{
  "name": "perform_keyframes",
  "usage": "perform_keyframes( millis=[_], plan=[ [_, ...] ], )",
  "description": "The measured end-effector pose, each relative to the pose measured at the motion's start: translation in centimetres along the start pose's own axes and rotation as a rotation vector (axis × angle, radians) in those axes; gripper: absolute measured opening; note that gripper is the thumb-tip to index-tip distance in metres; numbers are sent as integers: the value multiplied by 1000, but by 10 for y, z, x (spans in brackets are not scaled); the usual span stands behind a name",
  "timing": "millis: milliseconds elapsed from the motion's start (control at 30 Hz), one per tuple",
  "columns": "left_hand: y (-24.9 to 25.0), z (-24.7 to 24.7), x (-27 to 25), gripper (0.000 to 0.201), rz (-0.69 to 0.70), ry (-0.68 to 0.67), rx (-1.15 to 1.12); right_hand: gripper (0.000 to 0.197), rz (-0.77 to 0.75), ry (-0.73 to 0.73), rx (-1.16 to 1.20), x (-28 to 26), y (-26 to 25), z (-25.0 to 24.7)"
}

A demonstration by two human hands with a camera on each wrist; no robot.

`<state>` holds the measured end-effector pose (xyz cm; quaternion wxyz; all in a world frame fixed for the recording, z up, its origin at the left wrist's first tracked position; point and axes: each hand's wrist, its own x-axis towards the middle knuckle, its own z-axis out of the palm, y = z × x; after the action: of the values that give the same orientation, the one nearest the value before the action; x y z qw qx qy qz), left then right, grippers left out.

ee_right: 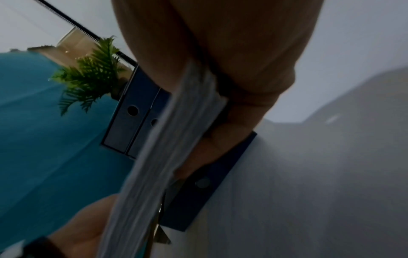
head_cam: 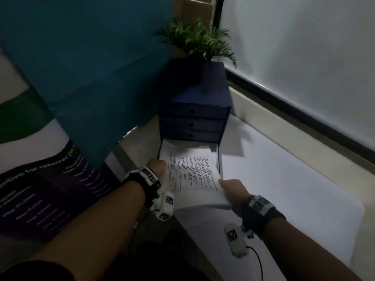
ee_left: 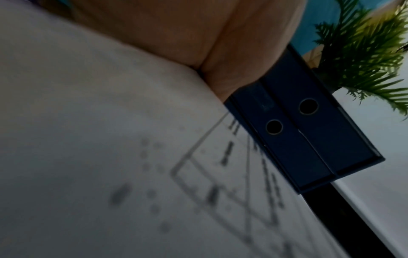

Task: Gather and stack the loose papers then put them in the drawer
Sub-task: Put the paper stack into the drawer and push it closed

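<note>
A thick stack of printed papers point(head_cam: 190, 175) slants down into the pulled-out bottom drawer point(head_cam: 218, 159) of a dark blue drawer unit point(head_cam: 194, 118). Its far end lies inside the drawer. My left hand point(head_cam: 160, 168) holds the stack's left edge, fingers hidden under the sheets. At the near right corner my right hand point(head_cam: 226, 188) grips it. The right wrist view shows the stack's edge point(ee_right: 176, 139) clamped between thumb and fingers point(ee_right: 209, 151), with the drawer's front panel point(ee_right: 205, 183) just behind. The left wrist view shows the top sheet point(ee_left: 110, 157) under my palm point(ee_left: 176, 34). The three upper drawers are closed.
A green potted plant point(head_cam: 198, 41) stands on top of the unit. A teal panel point(head_cam: 81, 67) rises on the left, with a printed banner point(head_cam: 40, 189) below it. The white table surface point(head_cam: 284, 189) stretches right to a white blind point(head_cam: 304, 57).
</note>
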<state>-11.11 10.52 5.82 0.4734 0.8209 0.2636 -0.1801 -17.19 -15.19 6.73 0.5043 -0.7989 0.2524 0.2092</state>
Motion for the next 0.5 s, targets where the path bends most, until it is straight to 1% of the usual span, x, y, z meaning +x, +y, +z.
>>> perform_keyframes(
  millis=[33,67,100,167,233,267,333,400,433,500],
  plan=[
    [4,0,10,37,-20,-13,-33,20,23,-40,56,2,-2,-1],
    [11,-1,14,38,-29,-39,-28,19,33,-77,116,4,-4,0],
    [18,-2,20,39,-12,-46,12,18,49,-104,124,8,-7,0],
    [31,-4,36,41,-14,-38,-12,17,64,-94,104,25,-17,1],
    [42,-6,52,44,-27,-60,-32,19,62,-2,58,42,-28,7],
    [46,-5,62,47,-34,-76,-38,22,67,63,75,54,-32,11],
    [46,-5,84,54,-63,-128,-51,32,71,163,84,74,-43,19],
    [47,-7,91,48,-65,-184,13,42,61,212,-4,88,-57,24],
    [47,-9,92,44,-54,-194,61,42,64,231,-43,93,-65,26],
    [50,-9,92,42,-30,-156,159,35,74,254,-107,101,-80,27]
  ],
)
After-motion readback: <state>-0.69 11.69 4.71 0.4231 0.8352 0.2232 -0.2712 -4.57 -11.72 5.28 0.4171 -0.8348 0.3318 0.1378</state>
